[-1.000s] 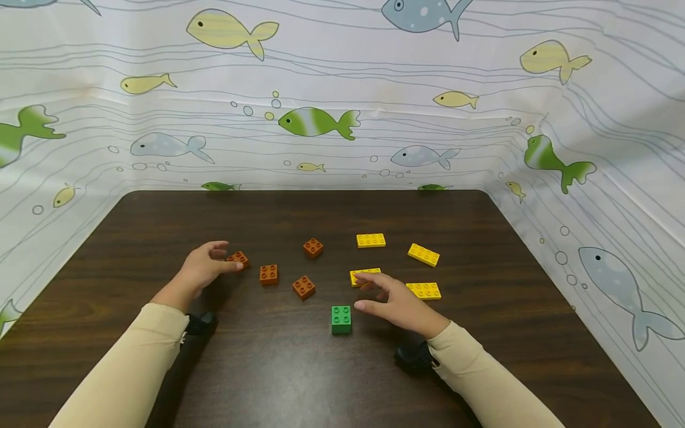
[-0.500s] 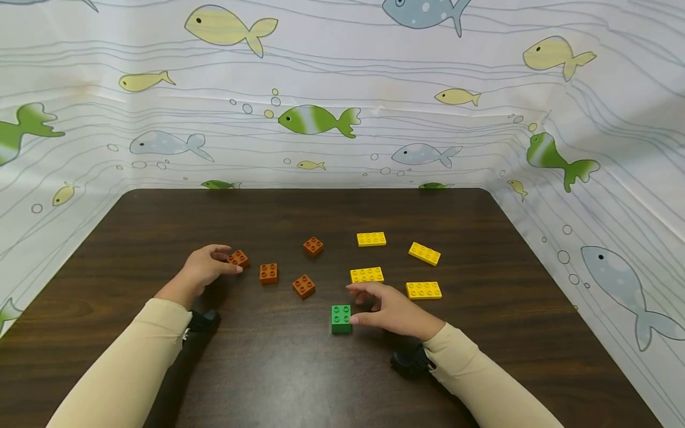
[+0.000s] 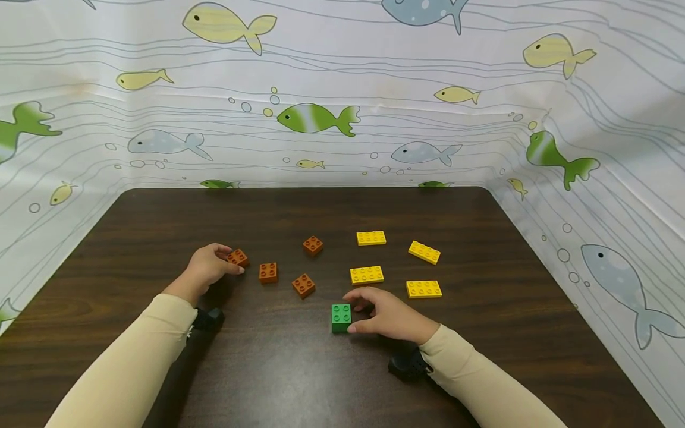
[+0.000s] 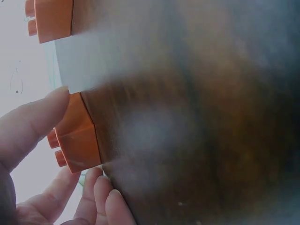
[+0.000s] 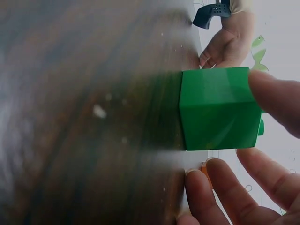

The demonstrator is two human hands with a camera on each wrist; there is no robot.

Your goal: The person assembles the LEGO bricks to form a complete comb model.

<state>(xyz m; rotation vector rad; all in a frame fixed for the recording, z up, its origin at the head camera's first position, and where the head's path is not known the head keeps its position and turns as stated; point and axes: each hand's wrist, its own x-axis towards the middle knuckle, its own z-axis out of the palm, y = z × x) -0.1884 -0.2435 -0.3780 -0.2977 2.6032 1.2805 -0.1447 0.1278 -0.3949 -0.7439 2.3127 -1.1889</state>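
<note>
In the head view my left hand (image 3: 206, 269) is at the leftmost orange-brown toy building brick (image 3: 238, 257), thumb on its near side and fingers behind. The left wrist view has that brick (image 4: 79, 136) between thumb and index fingertip, low on the table. My right hand (image 3: 390, 315) is at a green building brick (image 3: 341, 318), with the thumb at its near right corner and the index finger at its far side. Seen from the right wrist, the green brick (image 5: 218, 110) stands on the table, bracketed by thumb and index fingertip; the other fingers curve beside it.
Three more orange-brown bricks, one of them (image 3: 269, 273) nearest the left hand, lie on the dark wooden table (image 3: 257, 380). Several flat yellow bricks, including one (image 3: 366, 274) just beyond the right hand, lie to the right. A fish-patterned curtain (image 3: 321, 71) borders the table.
My right hand has moved left and nearer, and its thumb and index finger have come around the green brick. The left hand has edged slightly right, closer around its orange-brown brick.
</note>
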